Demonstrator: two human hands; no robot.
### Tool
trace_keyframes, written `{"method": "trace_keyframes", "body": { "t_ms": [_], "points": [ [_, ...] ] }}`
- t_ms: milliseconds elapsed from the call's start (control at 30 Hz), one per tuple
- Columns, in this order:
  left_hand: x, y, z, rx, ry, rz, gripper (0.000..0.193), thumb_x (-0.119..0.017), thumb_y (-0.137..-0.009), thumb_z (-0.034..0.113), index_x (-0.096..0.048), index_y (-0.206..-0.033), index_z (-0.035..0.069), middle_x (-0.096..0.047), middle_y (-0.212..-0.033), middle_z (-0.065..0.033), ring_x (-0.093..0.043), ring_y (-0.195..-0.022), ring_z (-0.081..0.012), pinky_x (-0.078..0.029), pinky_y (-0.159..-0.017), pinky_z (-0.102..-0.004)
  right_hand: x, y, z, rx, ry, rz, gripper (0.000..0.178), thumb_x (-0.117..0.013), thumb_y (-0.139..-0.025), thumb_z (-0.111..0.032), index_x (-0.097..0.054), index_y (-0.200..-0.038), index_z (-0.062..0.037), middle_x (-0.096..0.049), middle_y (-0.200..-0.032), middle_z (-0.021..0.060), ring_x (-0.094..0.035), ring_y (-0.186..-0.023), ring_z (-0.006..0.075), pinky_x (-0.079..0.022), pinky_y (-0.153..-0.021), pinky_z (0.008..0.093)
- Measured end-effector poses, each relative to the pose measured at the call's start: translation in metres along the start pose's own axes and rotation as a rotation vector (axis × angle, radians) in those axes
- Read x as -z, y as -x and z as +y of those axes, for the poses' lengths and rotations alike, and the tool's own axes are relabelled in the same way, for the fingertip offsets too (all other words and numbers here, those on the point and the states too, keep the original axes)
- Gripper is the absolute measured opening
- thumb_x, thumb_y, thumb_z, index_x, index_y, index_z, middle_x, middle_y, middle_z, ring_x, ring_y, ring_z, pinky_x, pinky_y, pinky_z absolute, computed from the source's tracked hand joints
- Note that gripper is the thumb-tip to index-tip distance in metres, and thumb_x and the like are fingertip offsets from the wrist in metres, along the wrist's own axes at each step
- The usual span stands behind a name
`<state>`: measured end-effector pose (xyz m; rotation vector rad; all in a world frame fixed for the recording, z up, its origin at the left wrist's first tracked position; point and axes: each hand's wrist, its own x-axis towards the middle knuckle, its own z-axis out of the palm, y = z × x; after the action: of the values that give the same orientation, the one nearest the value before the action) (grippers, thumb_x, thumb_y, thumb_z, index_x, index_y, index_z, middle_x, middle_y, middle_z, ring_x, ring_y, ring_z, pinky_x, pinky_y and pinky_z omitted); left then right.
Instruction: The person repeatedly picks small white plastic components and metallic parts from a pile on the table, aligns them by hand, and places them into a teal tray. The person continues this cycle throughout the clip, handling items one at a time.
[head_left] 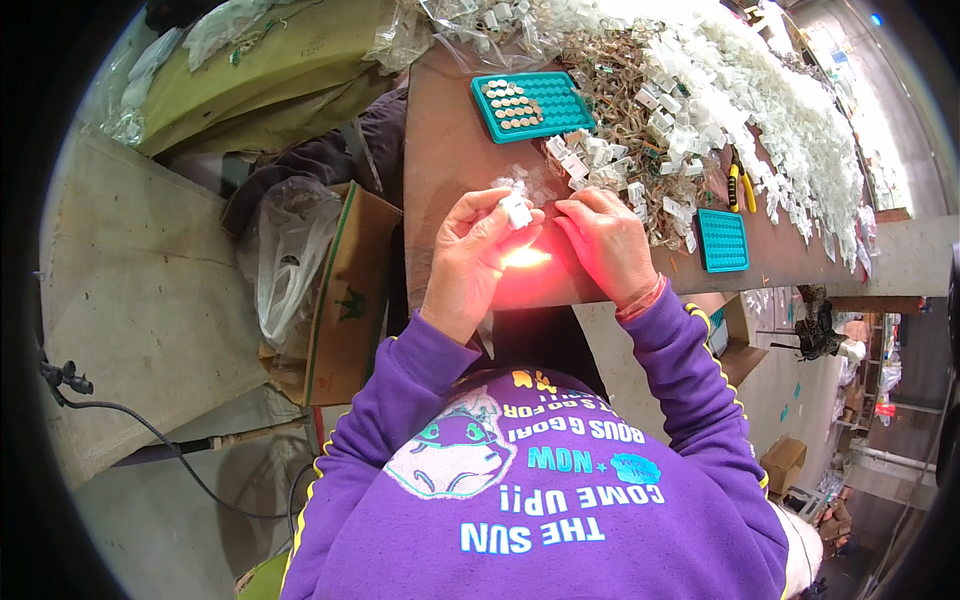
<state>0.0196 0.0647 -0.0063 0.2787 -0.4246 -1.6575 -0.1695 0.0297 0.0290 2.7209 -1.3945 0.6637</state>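
My left hand [466, 262] is closed around a small white plastic case [516, 211], held up between thumb and fingers over the near part of the brown table. Just beside it, my right hand [607, 245] has its thumb and fingertips pinched together; whatever lies between them is too small to make out. A bright red-orange glow [527, 257] shines below the white case, between both hands, and tints the right fingers. Some clear plastic scraps [535, 180] lie on the table behind the fingers.
Beyond my hands is a teal tray [577, 100] partly filled with round metal discs. A heap of wires and white cases [640, 110] spreads right, near yellow-black pliers [740, 185] and another teal tray [722, 240]. At left stands a cardboard box [350, 310] with a plastic bag [290, 260].
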Motion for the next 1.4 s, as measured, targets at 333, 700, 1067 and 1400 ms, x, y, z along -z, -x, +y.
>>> {"method": "trace_keyframes", "body": {
  "t_ms": [333,700,1067,1400],
  "points": [
    [0.001,0.001,-0.001,0.013,0.017,0.018,0.025,-0.058,-0.097,0.01,-0.055,-0.121,0.001,-0.064,-0.111,-0.0163,-0.064,-0.107,-0.0296,-0.055,-0.091,-0.044,0.002,0.001,0.009,0.093,0.017,0.021,0.013,-0.061,-0.079,-0.007,-0.067,-0.091,-0.0051,-0.065,-0.09,0.0081,-0.064,-0.085,0.0272,-0.052,-0.078,0.0363],
    [0.002,0.0,-0.002,0.046,0.062,-0.004,0.025,-0.058,-0.097,0.009,-0.055,-0.121,0.001,-0.064,-0.111,-0.0142,-0.065,-0.105,-0.0306,-0.055,-0.089,-0.045,0.002,-0.005,0.003,0.036,0.028,-0.005,0.012,-0.059,-0.08,-0.005,-0.063,-0.091,-0.0065,-0.064,-0.086,0.0111,-0.065,-0.083,0.0293,-0.053,-0.072,0.0382],
    [0.003,0.001,-0.001,0.057,0.024,-0.036,0.023,-0.059,-0.096,0.01,-0.055,-0.117,0.0,-0.064,-0.109,-0.0142,-0.067,-0.102,-0.03,-0.056,-0.091,-0.0432,0.002,-0.019,0.0,-0.059,-0.008,-0.008,0.012,-0.057,-0.08,-0.003,-0.063,-0.091,-0.0051,-0.063,-0.084,0.0132,-0.065,-0.079,0.0325,-0.054,-0.067,0.0409],
    [-0.004,-0.004,-0.007,0.093,-0.031,-0.014,0.021,-0.056,-0.098,0.01,-0.056,-0.117,0.0,-0.063,-0.115,-0.0149,-0.055,-0.124,-0.0359,-0.046,-0.106,-0.0444,0.017,-0.004,0.0,-0.614,-1.346,-0.064,0.014,-0.064,-0.089,-0.004,-0.065,-0.103,0.0005,-0.067,-0.095,0.004,-0.062,-0.083,0.0101,-0.05,-0.078,0.0231]
  ]
}}
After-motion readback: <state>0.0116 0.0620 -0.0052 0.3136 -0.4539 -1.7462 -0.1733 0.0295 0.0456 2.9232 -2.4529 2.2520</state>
